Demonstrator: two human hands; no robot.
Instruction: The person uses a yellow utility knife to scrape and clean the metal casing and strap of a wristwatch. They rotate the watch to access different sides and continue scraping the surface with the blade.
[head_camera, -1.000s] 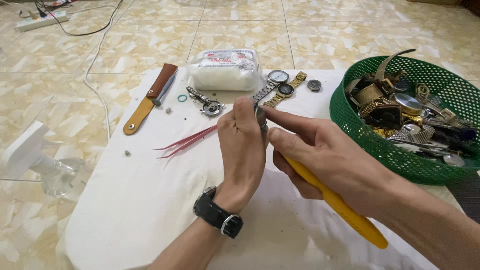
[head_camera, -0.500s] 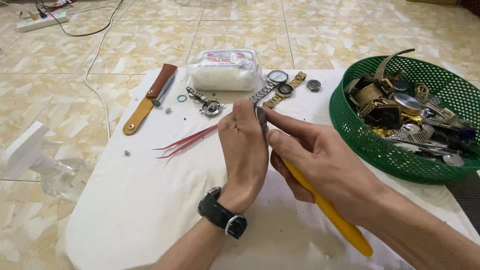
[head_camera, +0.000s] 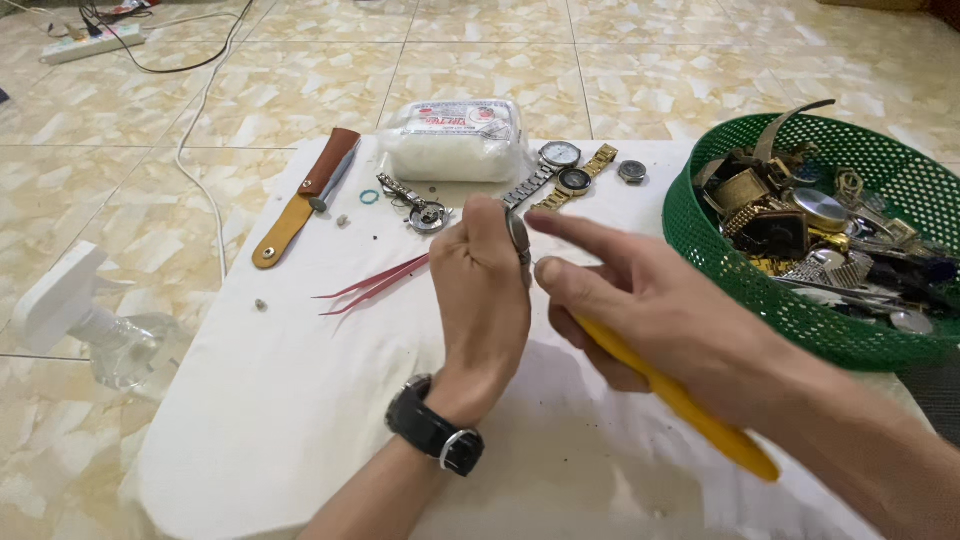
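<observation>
Left hand (head_camera: 485, 290): grip closed around a small watch case (head_camera: 517, 235), pinched at the fingertips and held upright above the cloth, its edge turned toward the other hand, apparently to give the tool access. A black wristwatch (head_camera: 432, 435) sits on that wrist.

Right hand (head_camera: 660, 320): grip closed on a yellow-handled tool (head_camera: 690, 405), handle running back under the palm, forefinger stretched forward along it, seemingly to steady the tip. The working end meets the watch case; the tip itself is hidden between the hands.

White cloth (head_camera: 280, 400): spread over the tiled floor (head_camera: 300, 90) as a working surface, probably so small parts show against it.

Red tweezers (head_camera: 375, 288): lying flat on the cloth just left of the left hand, within easy reach.

Watch movement with strap piece (head_camera: 415, 205), a small green ring (head_camera: 370, 197) and a few loose specks: near the far edge of the cloth.

Brown leather sheath with a slim tool (head_camera: 305, 195): at the far left edge.

White packet (head_camera: 455, 140): at the top of the cloth.

Silver-band watch (head_camera: 548, 165), gold-band watch (head_camera: 580, 178), and a small round case (head_camera: 632, 171): laid in a row beside the packet.

Green plastic basket (head_camera: 740, 280): to the right, heaped with watches, straps and cases, apparently a stock pile.

Clear spray bottle (head_camera: 90, 325): on its side on the floor, left of the cloth.

White cable (head_camera: 205, 150) and power strip (head_camera: 92, 42): far left on the floor.
</observation>
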